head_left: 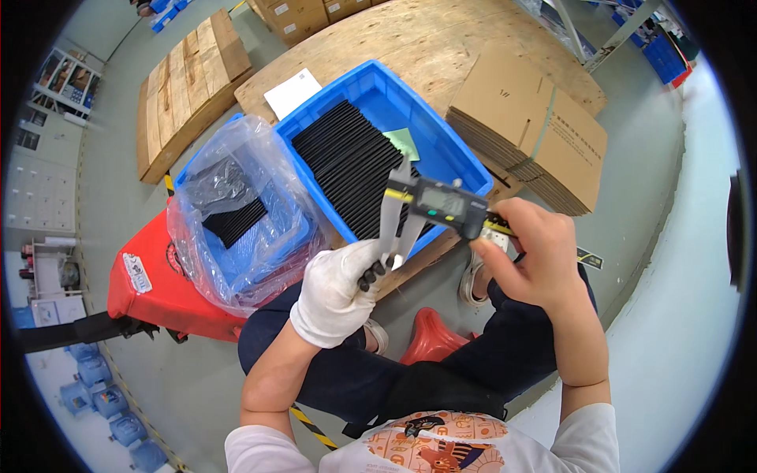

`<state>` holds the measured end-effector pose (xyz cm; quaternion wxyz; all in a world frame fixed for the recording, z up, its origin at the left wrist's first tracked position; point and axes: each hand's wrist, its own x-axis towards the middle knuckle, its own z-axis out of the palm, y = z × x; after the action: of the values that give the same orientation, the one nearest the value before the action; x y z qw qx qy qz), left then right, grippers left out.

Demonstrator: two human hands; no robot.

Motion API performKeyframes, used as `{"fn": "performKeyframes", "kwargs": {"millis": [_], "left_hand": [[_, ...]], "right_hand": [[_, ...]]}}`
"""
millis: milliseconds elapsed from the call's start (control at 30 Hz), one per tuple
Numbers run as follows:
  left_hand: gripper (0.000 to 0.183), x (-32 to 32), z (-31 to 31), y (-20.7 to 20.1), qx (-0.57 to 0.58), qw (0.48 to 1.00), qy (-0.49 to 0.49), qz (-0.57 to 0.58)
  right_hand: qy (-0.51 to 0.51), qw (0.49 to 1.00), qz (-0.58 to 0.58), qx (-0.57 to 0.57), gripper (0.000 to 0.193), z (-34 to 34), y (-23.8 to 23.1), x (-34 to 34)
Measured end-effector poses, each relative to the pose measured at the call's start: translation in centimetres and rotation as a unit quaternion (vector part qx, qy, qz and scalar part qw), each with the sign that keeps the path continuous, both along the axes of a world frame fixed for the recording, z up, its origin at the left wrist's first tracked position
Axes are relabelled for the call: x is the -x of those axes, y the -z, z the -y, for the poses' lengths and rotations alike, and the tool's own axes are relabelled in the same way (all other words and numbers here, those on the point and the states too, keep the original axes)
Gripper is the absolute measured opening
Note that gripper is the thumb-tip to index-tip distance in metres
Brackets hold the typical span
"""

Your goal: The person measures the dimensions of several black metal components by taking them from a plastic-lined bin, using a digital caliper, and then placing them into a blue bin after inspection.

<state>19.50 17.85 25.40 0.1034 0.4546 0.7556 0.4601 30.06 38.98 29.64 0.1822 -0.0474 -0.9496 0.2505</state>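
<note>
My left hand, in a white glove, is closed around several thin black rods whose ends stick out beside the thumb. My bare right hand grips a digital caliper by its body and beam. The caliper's jaws point down toward the gloved hand, their tips at the rod ends; whether they touch a rod I cannot tell. Behind the caliper, a blue bin holds a row of many black rods and a pale green slip of paper.
Left of the bin stands a blue crate lined with a clear plastic bag, with a few black rods inside. A red machine cover lies beyond it. Flattened cardboard boxes are stacked at right on the wooden table. A wooden pallet sits far left.
</note>
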Motion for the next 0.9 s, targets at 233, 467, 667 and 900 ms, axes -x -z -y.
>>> {"fn": "performKeyframes", "kwargs": {"millis": [233,467,667,900], "left_hand": [[0.019,-0.3,-0.1,-0.1,0.043,0.992,0.054,0.109],[0.022,-0.2,-0.3,0.2,0.019,0.983,0.119,0.139],[0.023,0.2,0.3,0.2,0.072,0.974,0.171,0.131],[0.024,0.0,0.1,0.0,0.045,0.973,0.163,0.159]], "right_hand": [[-0.009,1.000,0.014,0.007,0.022,-0.5,-0.2,-0.2],[-0.038,0.999,0.015,-0.010,0.022,-0.6,-0.2,-0.1],[-0.047,0.999,0.008,-0.010,0.024,-0.7,0.0,-0.1],[-0.066,0.998,0.017,0.015,0.026,-0.9,0.0,-0.3]]}}
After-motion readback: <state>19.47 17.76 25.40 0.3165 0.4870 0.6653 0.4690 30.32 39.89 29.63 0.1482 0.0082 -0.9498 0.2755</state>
